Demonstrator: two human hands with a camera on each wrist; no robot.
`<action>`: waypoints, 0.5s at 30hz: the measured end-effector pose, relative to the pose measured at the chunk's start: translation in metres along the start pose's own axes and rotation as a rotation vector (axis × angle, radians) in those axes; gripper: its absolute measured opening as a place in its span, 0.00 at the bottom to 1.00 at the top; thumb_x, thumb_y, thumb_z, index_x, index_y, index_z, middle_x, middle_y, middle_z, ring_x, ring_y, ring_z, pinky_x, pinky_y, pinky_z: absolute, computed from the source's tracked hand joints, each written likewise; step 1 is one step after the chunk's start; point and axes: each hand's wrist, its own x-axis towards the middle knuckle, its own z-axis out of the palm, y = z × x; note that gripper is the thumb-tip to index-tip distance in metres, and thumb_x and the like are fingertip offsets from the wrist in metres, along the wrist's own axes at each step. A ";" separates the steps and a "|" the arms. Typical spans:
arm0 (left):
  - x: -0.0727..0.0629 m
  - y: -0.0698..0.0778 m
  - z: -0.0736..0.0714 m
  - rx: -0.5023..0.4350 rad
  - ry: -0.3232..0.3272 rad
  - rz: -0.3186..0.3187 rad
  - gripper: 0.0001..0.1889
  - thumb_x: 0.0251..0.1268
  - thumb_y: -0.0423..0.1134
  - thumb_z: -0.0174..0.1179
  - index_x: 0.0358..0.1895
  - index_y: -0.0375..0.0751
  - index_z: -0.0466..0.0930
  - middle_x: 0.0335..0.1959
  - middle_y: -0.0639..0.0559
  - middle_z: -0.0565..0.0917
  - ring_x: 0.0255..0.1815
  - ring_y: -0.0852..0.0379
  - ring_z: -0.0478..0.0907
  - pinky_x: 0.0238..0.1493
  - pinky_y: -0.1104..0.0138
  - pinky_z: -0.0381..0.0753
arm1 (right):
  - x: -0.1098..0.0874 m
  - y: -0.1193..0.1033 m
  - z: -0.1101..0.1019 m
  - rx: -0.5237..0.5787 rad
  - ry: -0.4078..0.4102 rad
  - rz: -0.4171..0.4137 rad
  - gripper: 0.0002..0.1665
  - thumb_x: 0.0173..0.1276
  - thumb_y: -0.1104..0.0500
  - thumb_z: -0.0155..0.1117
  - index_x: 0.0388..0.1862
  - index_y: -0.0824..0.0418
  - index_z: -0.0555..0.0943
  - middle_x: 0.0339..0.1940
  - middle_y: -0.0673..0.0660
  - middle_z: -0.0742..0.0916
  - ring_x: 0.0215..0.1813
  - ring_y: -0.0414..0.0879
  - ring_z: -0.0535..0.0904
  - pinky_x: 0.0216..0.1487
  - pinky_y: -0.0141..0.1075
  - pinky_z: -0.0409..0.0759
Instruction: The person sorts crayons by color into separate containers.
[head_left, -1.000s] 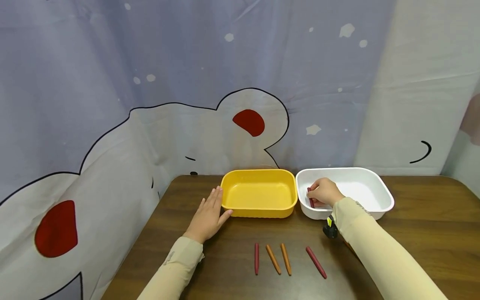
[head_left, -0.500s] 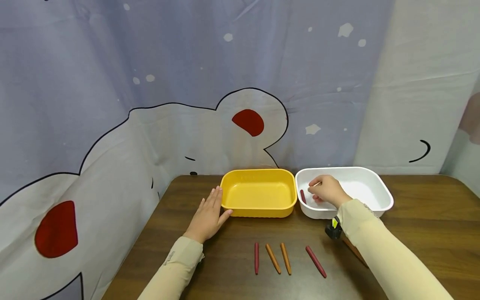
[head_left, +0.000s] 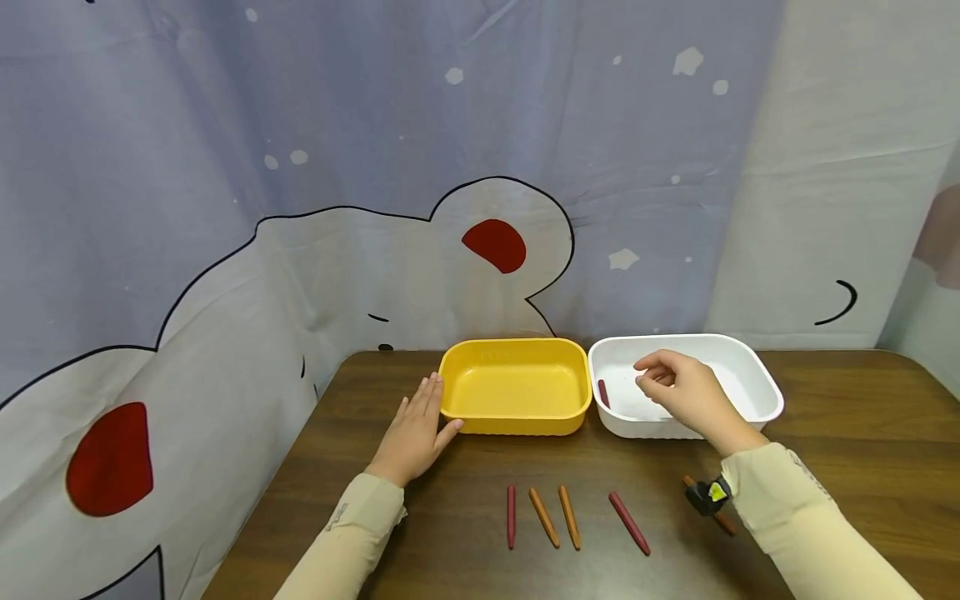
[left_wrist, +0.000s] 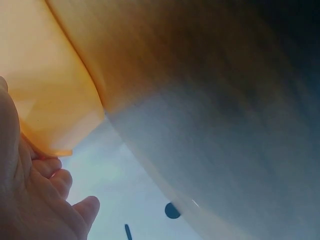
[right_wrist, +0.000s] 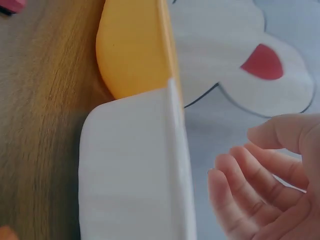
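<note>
My left hand rests against the left wall of the yellow tray, fingers straight; the left wrist view shows its fingertips at the tray's edge. Above the white tray my right hand hovers with loosely bent fingers and holds nothing, as the right wrist view also shows. A dark red crayon lies inside the white tray near its left wall. On the table in front lie a red crayon, an orange crayon, a second orange crayon and another red crayon.
Partly hidden under the right wrist's camera lies one more orange-brown crayon. The two trays stand side by side at the back of the wooden table. Behind them hangs a patterned curtain.
My right hand has let go of the dark red crayon, which now lies in the white tray, and has moved up and to the right. The left hand stays put.
</note>
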 end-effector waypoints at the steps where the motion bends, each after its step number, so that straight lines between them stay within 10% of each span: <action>1: 0.000 0.000 0.000 -0.001 0.001 0.000 0.43 0.79 0.57 0.49 0.80 0.29 0.47 0.81 0.36 0.52 0.82 0.42 0.49 0.76 0.41 0.55 | -0.005 -0.003 -0.002 -0.020 0.014 -0.018 0.12 0.69 0.62 0.65 0.48 0.66 0.84 0.35 0.55 0.89 0.34 0.44 0.83 0.33 0.33 0.79; 15: 0.000 0.000 -0.001 -0.001 -0.005 0.000 0.43 0.79 0.58 0.49 0.80 0.29 0.47 0.81 0.36 0.52 0.82 0.42 0.48 0.76 0.41 0.55 | -0.063 0.007 -0.009 -0.082 0.058 -0.162 0.07 0.63 0.66 0.72 0.40 0.60 0.86 0.31 0.45 0.87 0.32 0.30 0.79 0.32 0.31 0.80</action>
